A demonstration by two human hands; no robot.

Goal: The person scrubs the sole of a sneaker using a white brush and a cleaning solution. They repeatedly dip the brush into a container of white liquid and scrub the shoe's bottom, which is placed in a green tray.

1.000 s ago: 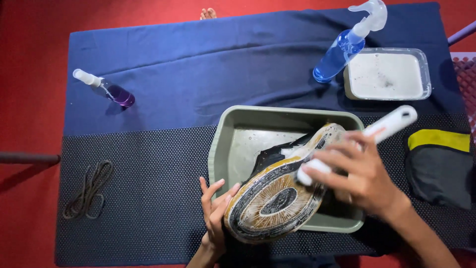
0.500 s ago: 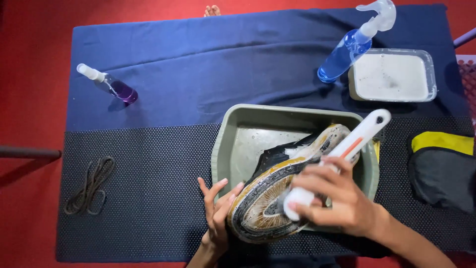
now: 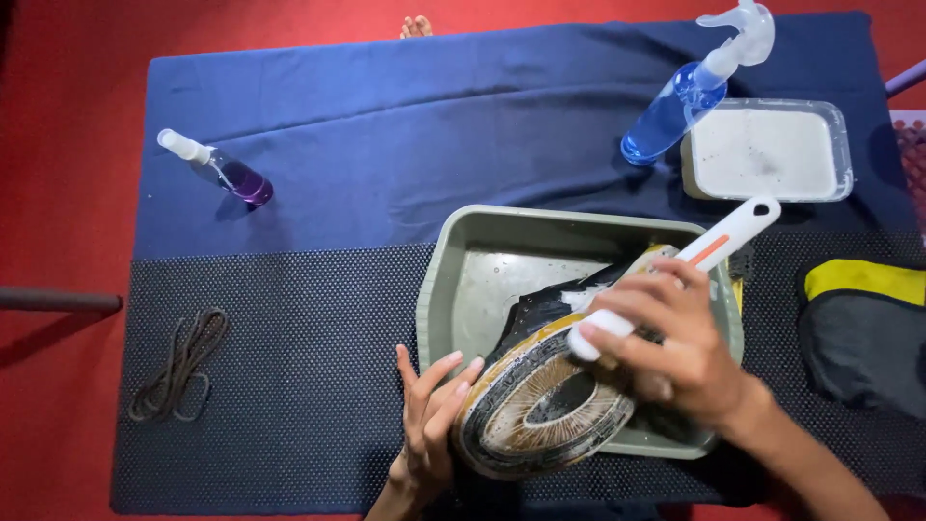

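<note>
- Shoe (image 3: pixel 545 410): sole up, laid partly inside the grey tub (image 3: pixel 453 289).
- Brush (image 3: pixel 675 275): gripped closed-fisted by the right hand (image 3: pixel 675 342), over the tub.
- Left hand (image 3: pixel 429 425): fingers spread, pressed against the shoe's heel, at the tub's near edge.

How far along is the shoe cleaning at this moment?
Done: the laces lie off the shoe on the mat, and the grey tub looks wet. In hand: the left hand props the shoe sole-up on the tub's edge while the right hand holds a white brush against its side. Left: the sole looks grimy, and a second shoe lies untouched at the right.
</note>
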